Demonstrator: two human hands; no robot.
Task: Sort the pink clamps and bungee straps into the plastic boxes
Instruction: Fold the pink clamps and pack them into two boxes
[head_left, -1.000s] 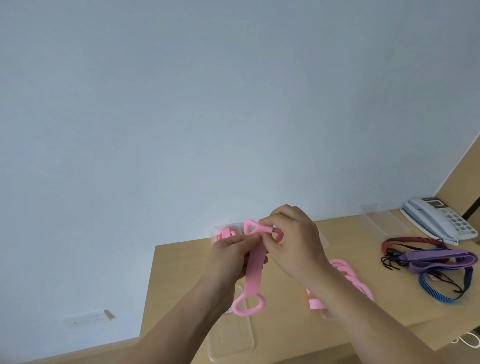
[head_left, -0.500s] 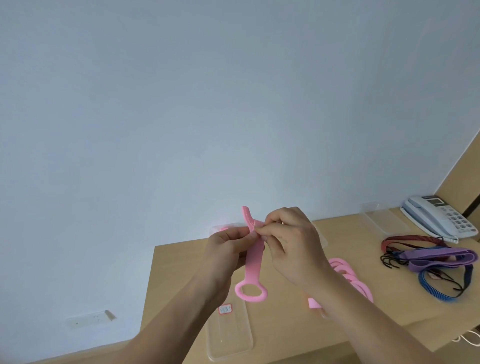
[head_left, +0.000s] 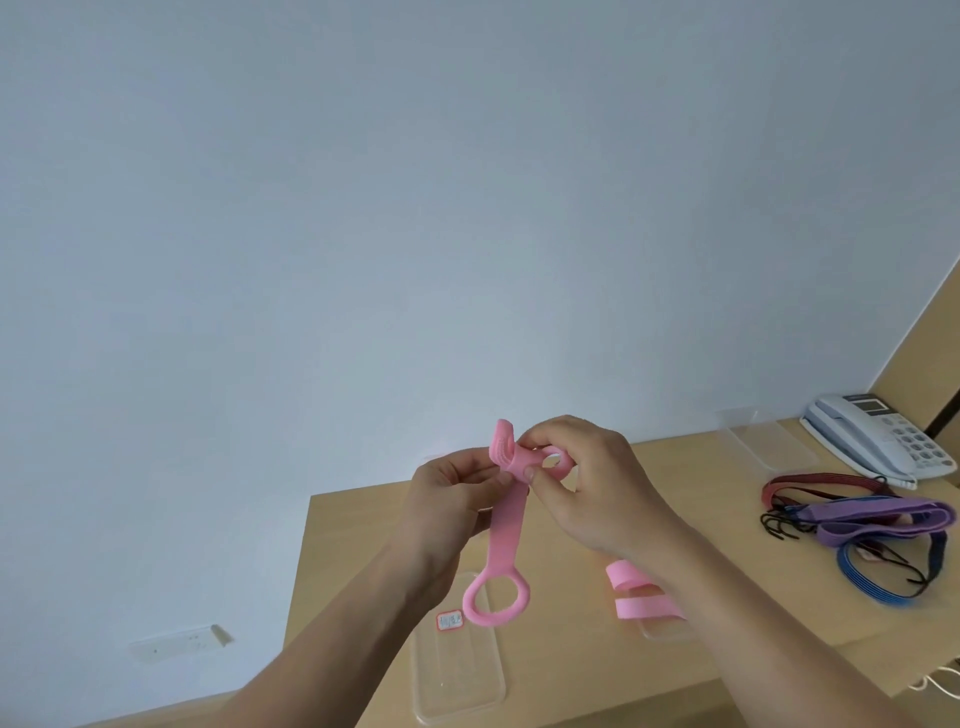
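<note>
A long pink clamp (head_left: 505, 540) hangs above the wooden table (head_left: 363, 525), its ring end lowest. My left hand (head_left: 451, 493) pinches its upper part from the left. My right hand (head_left: 587, 486) grips the upper ring end and bends it over. More pink clamps (head_left: 641, 597) lie on the table under my right forearm. A heap of bungee straps (head_left: 872, 525), red, purple, blue and black, lies at the right. A clear plastic box (head_left: 763, 439) stands at the back right; another box behind my hands is mostly hidden.
A clear plastic lid (head_left: 457, 670) with a small label lies at the table's front edge. A white desk telephone (head_left: 878, 441) sits at the far right by a wooden panel. A pale wall fills the upper view, with a socket plate (head_left: 176, 642) low on the left.
The top of the pink clamp has been folded over toward the right, and the hanging ring end has dropped a little. Both hands keep their hold.
</note>
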